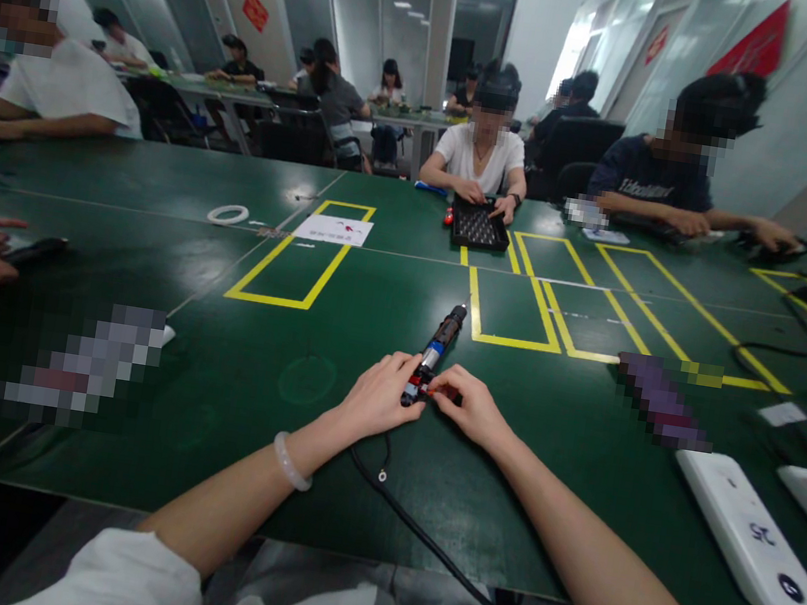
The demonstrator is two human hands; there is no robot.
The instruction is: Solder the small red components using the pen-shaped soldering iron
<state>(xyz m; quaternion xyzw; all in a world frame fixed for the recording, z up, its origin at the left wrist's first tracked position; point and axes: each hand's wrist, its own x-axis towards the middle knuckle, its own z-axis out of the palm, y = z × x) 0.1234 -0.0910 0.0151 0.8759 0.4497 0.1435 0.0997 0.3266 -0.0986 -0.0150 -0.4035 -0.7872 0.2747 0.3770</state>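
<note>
Our left hand point(380, 395) gripped the tool point(436, 351), but we couldn't tell if our right hand point(471, 406) beside it pinched anything.

On the green table point(211, 476), a white sheet point(333, 229) overlaps a yellow tape outline point(267, 300), a white ring point(227, 223) to its left. A seated person point(480, 152) touches a black tray point(480, 244), seemingly of small parts. A white oblong device point(742, 520) lies at right.

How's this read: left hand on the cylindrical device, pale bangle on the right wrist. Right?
Wrong wrist: the head view shows the pale bangle on the left wrist. The left hand is indeed on the cylindrical device.
</note>
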